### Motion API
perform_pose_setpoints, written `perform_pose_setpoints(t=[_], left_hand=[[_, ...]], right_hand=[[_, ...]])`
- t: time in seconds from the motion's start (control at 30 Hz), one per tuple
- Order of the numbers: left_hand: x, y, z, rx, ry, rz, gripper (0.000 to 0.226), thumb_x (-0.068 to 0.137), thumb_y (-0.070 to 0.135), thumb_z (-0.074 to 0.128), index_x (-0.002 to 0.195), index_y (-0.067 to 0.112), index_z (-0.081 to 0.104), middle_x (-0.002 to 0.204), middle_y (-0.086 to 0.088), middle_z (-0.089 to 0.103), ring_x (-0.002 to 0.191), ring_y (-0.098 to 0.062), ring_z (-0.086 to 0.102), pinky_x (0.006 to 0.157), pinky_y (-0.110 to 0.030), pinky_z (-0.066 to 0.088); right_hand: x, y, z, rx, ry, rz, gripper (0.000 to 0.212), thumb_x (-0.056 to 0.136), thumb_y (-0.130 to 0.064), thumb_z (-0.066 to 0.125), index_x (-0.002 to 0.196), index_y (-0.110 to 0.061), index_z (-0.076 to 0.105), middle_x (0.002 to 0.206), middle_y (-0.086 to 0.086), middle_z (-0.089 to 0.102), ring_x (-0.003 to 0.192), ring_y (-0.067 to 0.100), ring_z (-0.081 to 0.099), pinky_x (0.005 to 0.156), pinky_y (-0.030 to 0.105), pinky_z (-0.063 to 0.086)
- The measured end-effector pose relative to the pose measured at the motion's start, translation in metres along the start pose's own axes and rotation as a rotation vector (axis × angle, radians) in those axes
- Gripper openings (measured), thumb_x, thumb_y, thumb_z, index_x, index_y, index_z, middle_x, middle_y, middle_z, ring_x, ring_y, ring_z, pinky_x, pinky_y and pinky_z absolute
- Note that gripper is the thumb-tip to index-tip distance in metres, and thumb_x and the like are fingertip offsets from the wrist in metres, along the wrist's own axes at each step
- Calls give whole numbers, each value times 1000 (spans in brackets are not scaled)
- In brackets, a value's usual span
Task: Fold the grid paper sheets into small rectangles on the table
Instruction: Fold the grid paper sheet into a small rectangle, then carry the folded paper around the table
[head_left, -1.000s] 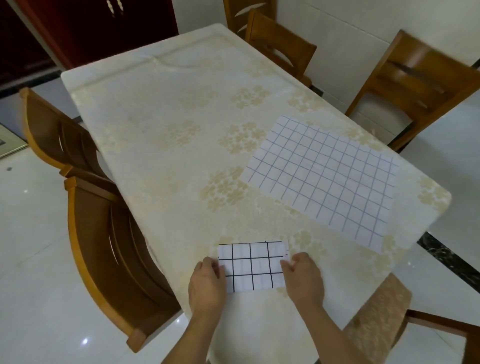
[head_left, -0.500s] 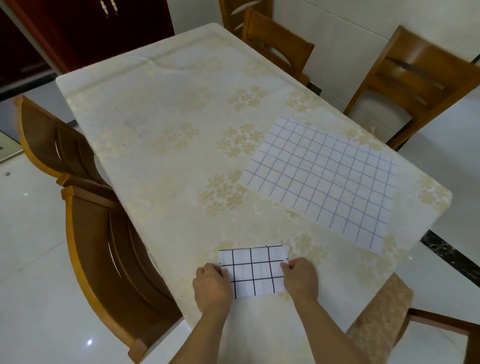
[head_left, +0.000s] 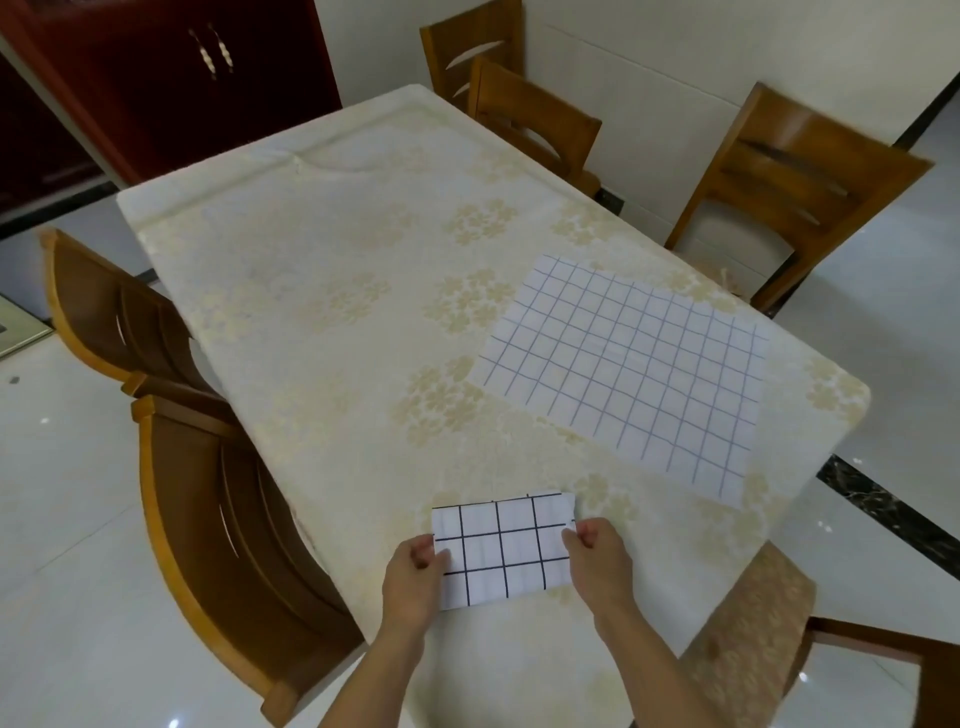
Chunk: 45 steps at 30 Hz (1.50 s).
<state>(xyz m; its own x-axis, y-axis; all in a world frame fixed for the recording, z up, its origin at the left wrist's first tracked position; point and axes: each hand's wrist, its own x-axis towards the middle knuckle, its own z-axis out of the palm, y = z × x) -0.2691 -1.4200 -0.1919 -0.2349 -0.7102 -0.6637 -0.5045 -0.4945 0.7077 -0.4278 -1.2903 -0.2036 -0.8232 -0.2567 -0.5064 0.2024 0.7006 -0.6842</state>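
Note:
A folded sheet with thick black grid lines (head_left: 501, 548) lies near the table's front edge, a small rectangle a few squares wide. My left hand (head_left: 413, 579) pinches its left edge and my right hand (head_left: 597, 564) pinches its right edge. A larger flat sheet with thin blue grid lines (head_left: 628, 371) lies unfolded on the right side of the table (head_left: 322, 270), apart from both hands.
The table carries a cream floral cloth. Wooden chairs stand close by: two on the left (head_left: 218, 525), two at the far end (head_left: 530, 119), one at right (head_left: 795, 192), one at lower right (head_left: 883, 670). A dark red cabinet (head_left: 156, 78) stands behind.
Both hands have shifted slightly on the folded sheet's side edges, fingers now curled and pinching it. The folded sheet stays at the front edge; the blue-lined sheet is unmoved.

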Motion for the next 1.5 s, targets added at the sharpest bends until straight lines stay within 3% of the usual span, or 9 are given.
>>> perform_pose_setpoints(t=[0.13,0.43,0.53,0.63,0.9,1.1,1.23,1.37,1.5], left_hand=[[-7,5,-10,-27,-154,-37,14,95,10,55,98,6,69,100,-12,74,101,-34,67,95,-55,52],[-41,32,-19,-249,-339,10,22,103,14,48,115,14,66,110,-5,75,101,-23,71,84,-40,56],[-47,38,-22,-271,-351,10,22,103,14,47,113,14,66,109,-4,76,99,-22,72,80,-37,57],[-48,41,-23,-254,-303,32,20,102,14,49,114,12,65,108,-5,75,99,-23,71,79,-38,57],[-51,41,-28,-207,-110,70,15,101,17,52,105,6,62,105,-14,72,95,-30,68,88,-50,55],[-76,34,-32,-169,3,165,18,101,21,52,100,8,64,96,-11,71,86,-26,67,70,-38,55],[-104,19,-35,-144,115,205,22,101,26,51,98,8,63,95,-16,68,90,-29,66,80,-47,55],[-130,-4,-48,-201,222,237,24,99,25,54,96,2,60,90,-20,63,81,-23,58,70,-35,49],[-161,-25,-71,-254,335,234,18,100,25,53,95,10,61,94,-7,66,84,-17,63,67,-26,51]], right_hand=[[-6,-2,-9,108,-39,29,7,94,-16,63,88,-15,61,80,-1,61,78,19,58,65,29,42],[-29,-13,-29,365,-170,69,21,91,-20,68,73,-14,58,77,3,57,74,18,51,69,31,40],[-36,-19,-31,530,-313,125,9,95,-18,64,98,-16,71,97,1,76,92,20,69,78,35,54],[-39,-26,-31,622,-337,128,17,96,-15,62,110,-16,71,105,3,77,101,22,70,83,40,57],[-44,-36,-31,529,-258,18,9,93,-13,66,97,-7,71,101,12,75,101,33,69,90,53,56],[-57,-35,-41,482,-262,-98,5,88,-12,72,92,-13,73,96,7,76,96,29,71,88,53,57],[-72,-28,-45,414,-271,-209,4,89,-19,71,85,-20,70,91,6,74,93,29,70,87,52,56],[-93,-23,-41,364,-325,-289,20,83,-44,69,81,-24,67,95,20,68,82,34,65,78,49,55],[-118,-23,-29,342,-396,-307,7,89,-29,71,89,-23,67,94,9,73,92,24,68,85,50,55]])
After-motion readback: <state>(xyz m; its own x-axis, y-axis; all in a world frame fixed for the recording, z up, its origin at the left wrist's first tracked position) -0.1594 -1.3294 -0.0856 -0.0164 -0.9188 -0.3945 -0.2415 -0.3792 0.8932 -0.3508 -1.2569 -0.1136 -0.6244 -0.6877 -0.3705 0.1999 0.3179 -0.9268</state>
